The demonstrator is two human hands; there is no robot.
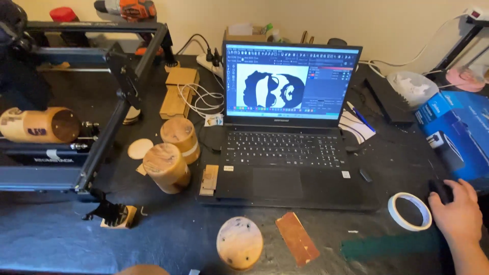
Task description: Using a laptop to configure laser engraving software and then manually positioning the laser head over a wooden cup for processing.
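My right hand [457,215] rests at the right edge of the dark desk, its fingers curled over a black computer mouse [441,190]. A roll of white tape [409,211] lies flat just left of that hand. An open black laptop [285,160] stands at the centre, its screen [289,81] showing a dark blue silhouette design in a drawing program. My left hand is out of view.
A black-framed engraving machine [109,102] at the left holds a wooden cylinder [38,125]. Two wooden cups [173,150], a wooden disc [239,242], a brown strip [297,238], small wooden boxes [178,91], a blue box [456,132] and a pen [360,117] lie around the laptop.
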